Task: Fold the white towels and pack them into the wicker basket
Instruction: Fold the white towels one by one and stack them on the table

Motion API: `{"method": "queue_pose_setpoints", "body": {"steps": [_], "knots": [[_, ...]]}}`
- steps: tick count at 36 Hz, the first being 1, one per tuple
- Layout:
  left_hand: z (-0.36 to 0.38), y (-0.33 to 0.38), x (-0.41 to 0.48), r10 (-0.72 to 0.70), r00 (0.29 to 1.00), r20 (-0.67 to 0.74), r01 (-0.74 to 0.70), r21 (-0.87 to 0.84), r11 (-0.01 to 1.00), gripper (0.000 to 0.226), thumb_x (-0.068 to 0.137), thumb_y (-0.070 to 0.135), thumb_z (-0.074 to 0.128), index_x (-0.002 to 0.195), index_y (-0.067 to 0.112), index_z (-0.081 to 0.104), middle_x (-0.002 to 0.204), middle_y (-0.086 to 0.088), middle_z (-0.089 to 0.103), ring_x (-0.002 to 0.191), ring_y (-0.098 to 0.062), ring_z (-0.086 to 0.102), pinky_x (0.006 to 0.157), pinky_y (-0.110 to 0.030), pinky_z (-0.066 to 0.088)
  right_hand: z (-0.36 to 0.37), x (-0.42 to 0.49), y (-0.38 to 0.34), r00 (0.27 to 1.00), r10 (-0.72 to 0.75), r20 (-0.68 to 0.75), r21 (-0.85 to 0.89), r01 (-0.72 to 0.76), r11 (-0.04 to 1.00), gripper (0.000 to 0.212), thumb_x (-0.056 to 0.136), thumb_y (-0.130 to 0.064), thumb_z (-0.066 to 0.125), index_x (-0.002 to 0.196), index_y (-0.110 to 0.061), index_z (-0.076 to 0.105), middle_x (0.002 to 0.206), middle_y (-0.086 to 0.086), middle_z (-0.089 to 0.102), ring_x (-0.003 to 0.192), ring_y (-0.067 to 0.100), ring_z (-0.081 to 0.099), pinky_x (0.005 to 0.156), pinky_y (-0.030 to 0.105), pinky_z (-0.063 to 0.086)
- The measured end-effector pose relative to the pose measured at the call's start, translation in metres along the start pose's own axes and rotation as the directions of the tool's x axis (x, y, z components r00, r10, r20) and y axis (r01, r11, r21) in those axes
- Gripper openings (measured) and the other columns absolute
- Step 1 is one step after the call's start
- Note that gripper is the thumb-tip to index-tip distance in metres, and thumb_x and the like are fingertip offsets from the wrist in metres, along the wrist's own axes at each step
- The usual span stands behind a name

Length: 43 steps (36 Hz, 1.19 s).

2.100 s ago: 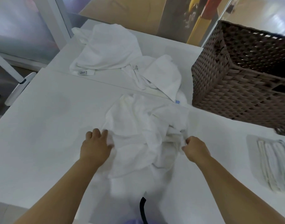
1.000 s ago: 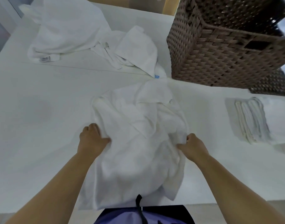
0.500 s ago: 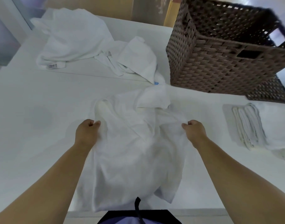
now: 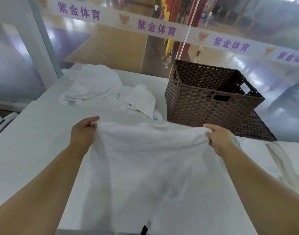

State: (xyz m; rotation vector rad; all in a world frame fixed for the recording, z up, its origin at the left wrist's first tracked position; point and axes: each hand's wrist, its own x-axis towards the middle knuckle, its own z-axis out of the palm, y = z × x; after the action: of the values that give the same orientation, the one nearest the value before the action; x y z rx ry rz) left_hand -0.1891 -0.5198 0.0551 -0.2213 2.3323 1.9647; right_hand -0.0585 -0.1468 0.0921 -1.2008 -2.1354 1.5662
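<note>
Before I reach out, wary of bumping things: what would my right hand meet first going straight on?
Probably the basket: the right hand, gripping the towel, points at its near wall; depth is unclear.

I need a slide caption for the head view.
Left hand and right hand hold a white towel spread, wicker basket behind.

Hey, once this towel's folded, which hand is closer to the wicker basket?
Right. The right hand grips the towel corner near the wicker basket; the left hand grips the opposite corner, farther away.

Bare forearms (image 4: 48, 187), left hand (image 4: 83, 133), right hand (image 4: 219, 139) — black strap (image 4: 144, 230) below
</note>
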Motion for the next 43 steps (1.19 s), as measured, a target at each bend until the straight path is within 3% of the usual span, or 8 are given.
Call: {"method": "queue_pose_setpoints", "body": {"steps": [8, 11, 15, 19, 23, 27, 34, 43], "knots": [[-0.012, 0.061, -0.025, 0.032, 0.994, 0.105, -0.016, -0.155, 0.988, 0.035, 0.091, -0.004, 0.049, 0.112, 0.018, 0.066, 0.119, -0.009, 0.059, 0.089, -0.017, 0.057, 0.077, -0.027, 0.050, -0.048, -0.038, -0.051, 0.969, -0.221, -0.111, 0.027, 0.225, 0.974, 0.037, 0.091, 0.003, 0.050, 0.122, -0.014, 0.063, 0.104, 0.004, 0.057, 0.082, 0.020, 0.057, 0.088, 0.041, 0.054], [-0.015, 0.080, -0.040, 0.043, 0.988, 0.146, -0.008, -0.229, 0.973, 0.035, 0.093, -0.001, 0.045, 0.119, 0.016, 0.062, 0.126, -0.008, 0.056, 0.106, -0.023, 0.053, 0.091, -0.037, 0.049, -0.065, -0.051, -0.063, 0.953, -0.274, -0.129, 0.038, 0.281, 0.959, 0.036, 0.091, 0.001, 0.053, 0.121, -0.014, 0.063, 0.112, 0.005, 0.054, 0.093, 0.022, 0.056, 0.092, 0.038, 0.051], [-0.016, 0.103, -0.068, -0.004, 0.994, 0.108, 0.052, -0.451, 0.891, 0.017, 0.093, 0.018, 0.058, 0.106, 0.011, 0.067, 0.107, -0.001, 0.066, 0.095, -0.016, 0.060, 0.086, -0.036, 0.048, -0.086, -0.065, -0.072, 0.949, -0.285, -0.131, 0.050, 0.294, 0.955, 0.031, 0.088, -0.006, 0.063, 0.118, -0.017, 0.065, 0.116, 0.008, 0.055, 0.097, 0.024, 0.058, 0.096, 0.043, 0.050], [-0.017, 0.114, -0.087, 0.046, 0.993, 0.111, 0.001, -0.391, 0.921, 0.026, 0.096, 0.011, 0.052, 0.119, 0.010, 0.061, 0.116, -0.005, 0.059, 0.104, -0.022, 0.055, 0.089, -0.037, 0.045, -0.101, -0.081, -0.074, 0.927, -0.350, -0.133, -0.028, 0.349, 0.937, 0.031, 0.089, -0.004, 0.062, 0.118, -0.014, 0.065, 0.114, 0.006, 0.052, 0.102, 0.023, 0.055, 0.099, 0.037, 0.047], [-0.015, 0.114, -0.103, -0.010, 0.987, 0.162, 0.064, -0.331, 0.941, 0.032, 0.097, 0.003, 0.044, 0.126, 0.008, 0.057, 0.118, -0.009, 0.054, 0.106, -0.027, 0.051, 0.090, -0.039, 0.045, -0.107, -0.095, -0.074, 0.912, -0.380, -0.155, -0.074, 0.373, 0.925, 0.030, 0.092, -0.002, 0.056, 0.121, -0.010, 0.063, 0.110, 0.005, 0.049, 0.079, 0.017, 0.053, 0.083, 0.031, 0.046], [-0.017, 0.109, -0.116, 0.007, 0.982, 0.190, 0.057, -0.327, 0.943, 0.038, 0.096, -0.002, 0.041, 0.128, 0.011, 0.057, 0.120, -0.004, 0.054, 0.110, -0.024, 0.049, 0.095, -0.040, 0.044, -0.112, -0.103, -0.071, 0.912, -0.380, -0.154, -0.083, 0.371, 0.925, 0.031, 0.092, -0.001, 0.055, 0.122, -0.007, 0.061, 0.112, 0.006, 0.049, 0.093, 0.020, 0.050, 0.084, 0.030, 0.043], [-0.024, 0.113, -0.130, 0.046, 0.995, 0.083, -0.003, -0.452, 0.892, 0.012, 0.088, 0.007, 0.061, 0.096, 0.015, 0.067, 0.095, 0.001, 0.064, 0.081, -0.011, 0.057, 0.075, -0.025, 0.046, -0.124, -0.112, -0.067, 0.944, -0.304, -0.128, -0.030, 0.303, 0.953, 0.036, 0.088, -0.001, 0.061, 0.124, -0.006, 0.061, 0.116, 0.010, 0.055, 0.095, 0.023, 0.052, 0.084, 0.031, 0.045], [-0.026, 0.112, -0.138, 0.315, 0.927, -0.204, -0.291, 0.139, 0.946, 0.024, 0.078, 0.019, 0.076, 0.101, 0.017, 0.070, 0.095, 0.000, 0.065, 0.086, -0.019, 0.058, 0.077, -0.026, 0.044, -0.135, -0.120, -0.067, 0.866, -0.494, -0.080, -0.350, 0.439, 0.827, 0.024, 0.083, -0.014, 0.071, 0.107, -0.011, 0.068, 0.105, 0.005, 0.061, 0.096, 0.022, 0.057, 0.087, 0.034, 0.046]]}}
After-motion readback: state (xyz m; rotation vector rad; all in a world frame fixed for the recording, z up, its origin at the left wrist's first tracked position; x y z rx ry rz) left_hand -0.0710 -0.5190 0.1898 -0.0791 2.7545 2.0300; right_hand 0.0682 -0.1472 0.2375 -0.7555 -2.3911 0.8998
